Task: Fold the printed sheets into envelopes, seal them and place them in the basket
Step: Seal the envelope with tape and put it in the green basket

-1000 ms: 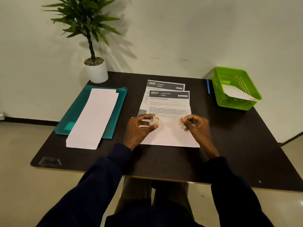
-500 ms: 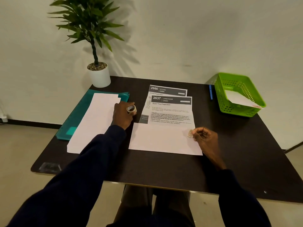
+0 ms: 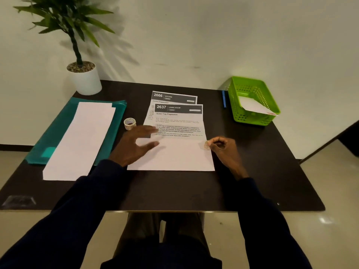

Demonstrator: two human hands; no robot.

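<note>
Surface: dark table [image 3: 262,171] against a pale wall.
Landmark: top sheet [image 3: 174,158], mid-table, with its lower part folded up blank side out and its printed part uncovered.
Behind it: second sheet [image 3: 174,97], partly underneath.
Left of it: sticker roll [image 3: 129,123] just beside its edge.
Right of it: green basket [image 3: 250,119], well apart, with one white envelope [image 3: 254,107] inside.
Left hand [image 3: 134,146]: fingers spread and straight, holding nothing, over the sheet's left edge. Blur hides whether it touches.
Right hand [image 3: 223,150]: fingers curled, pinching a small round sticker [image 3: 206,145] at the sheet's right edge, by the flap's upper edge.
Risk: if the sheet is not pinned, it may slide or the flap may spring up, so the seal lands crooked.
Risk: the sticker may cling to the fingertips or curl onto itself.
Risk: sealing before the printed part is folded down would fix the wrong fold.
</note>
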